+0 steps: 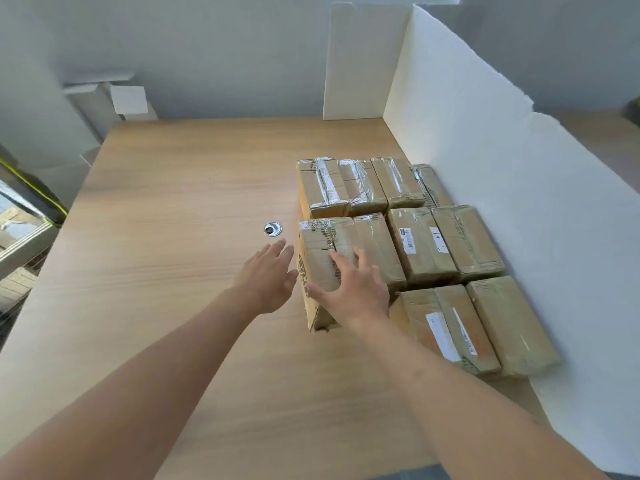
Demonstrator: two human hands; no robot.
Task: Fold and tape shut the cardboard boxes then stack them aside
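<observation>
I saw both of my arms stretched forward over the wooden table (166, 209). My right hand (349, 289) lay flat on top of a taped cardboard box (320, 268), the one at the left edge of the middle row. Its fingers (341, 259) were spread and almost straight, pressing on the top face; the thumb pointed left toward the box's printed side, and nothing was gripped. The near end of this box looked a little lifted or open at the bottom corner, but I could not tell which.

My left hand (268, 271) hovered just beside the left side of the same box, palm down, fingers straight and relaxed, holding nothing. I could not tell if it touched the cardboard.

The other sealed boxes (446, 244) stood packed close together in three rows on the right part of the table, wrapped with clear and grey tape, some with white labels. The far row (363, 185) had four boxes, the near row (478, 327) two. They stood near a white foam board (519, 188) that stood upright along the right edge of the table. Another white panel (360, 64) stood at the far edge.

A round metal cable grommet (272, 229) sat in the table, just beyond the fingertips of my left hand.
</observation>
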